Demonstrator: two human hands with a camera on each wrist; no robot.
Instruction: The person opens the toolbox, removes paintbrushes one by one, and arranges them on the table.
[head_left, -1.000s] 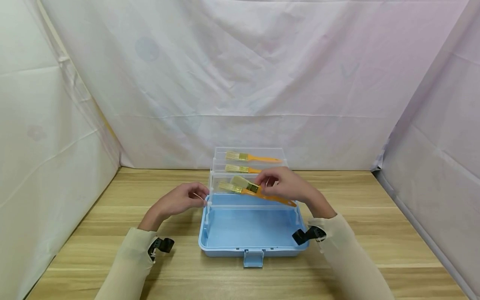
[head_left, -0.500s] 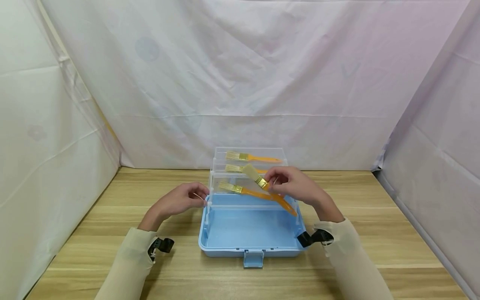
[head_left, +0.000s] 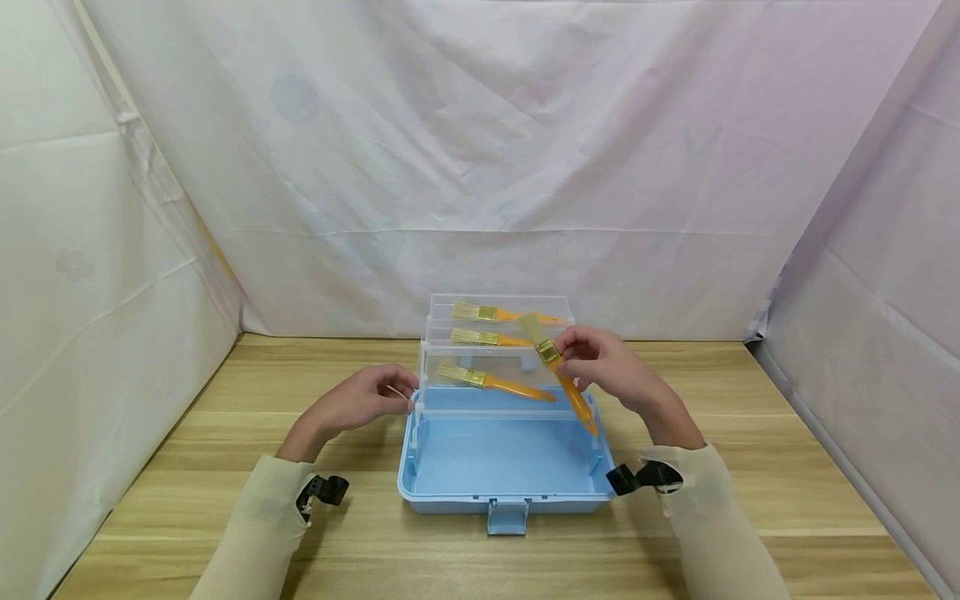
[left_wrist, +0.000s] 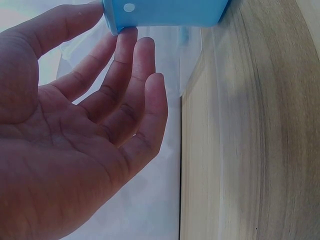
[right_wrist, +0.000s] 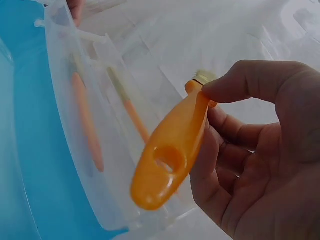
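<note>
no readable text, labels or numbers

The left hand (head_left: 358,402) rests at nine o'clock, fingers loosely extended and relaxed, forearm angled from seven. The right hand (head_left: 611,371) is raised at two o'clock, thumb and fingers curled in a pinch.

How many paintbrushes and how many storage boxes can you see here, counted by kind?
Paintbrushes: 4 — one held in the right hand at, and three lying in the clear trays at and.
Blue storage boxes: 1, with the left hand touching its left side.
Total: 5
</note>
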